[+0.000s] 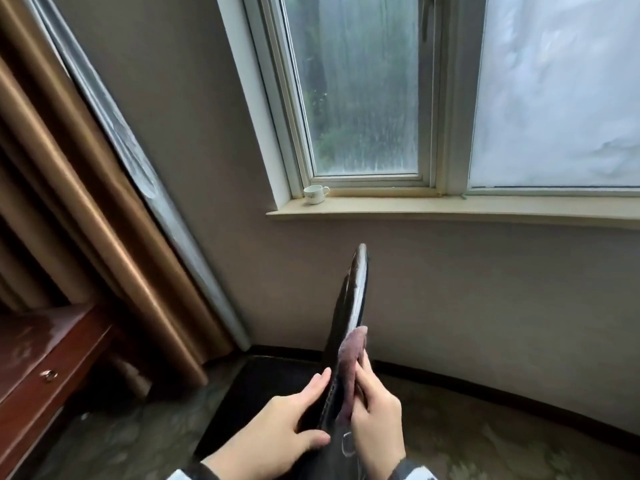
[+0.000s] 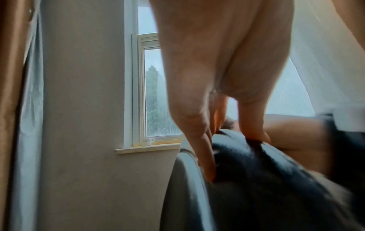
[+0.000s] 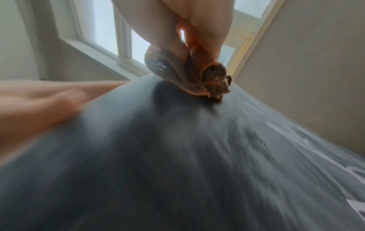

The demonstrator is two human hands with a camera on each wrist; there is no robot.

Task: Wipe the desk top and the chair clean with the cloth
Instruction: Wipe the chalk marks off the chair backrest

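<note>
1. Below the window sill (image 1: pixel 450 211), the dark chair (image 1: pixel 353 299) shows edge-on, its curved back rising toward the wall.
2. The left hand (image 1: pixel 287 420) grips the chair back's near edge, fingers on one side and thumb curled round the other.
3. The right hand (image 1: pixel 375 410) holds the bunched brownish cloth (image 1: pixel 349 368) and presses it against the chair's right face.
4. A white cup (image 1: pixel 316 194) stands on the sill; the wooden desk (image 1: pixel 45 362) sits left, beside brown curtains (image 1: pixel 86 209).
</note>
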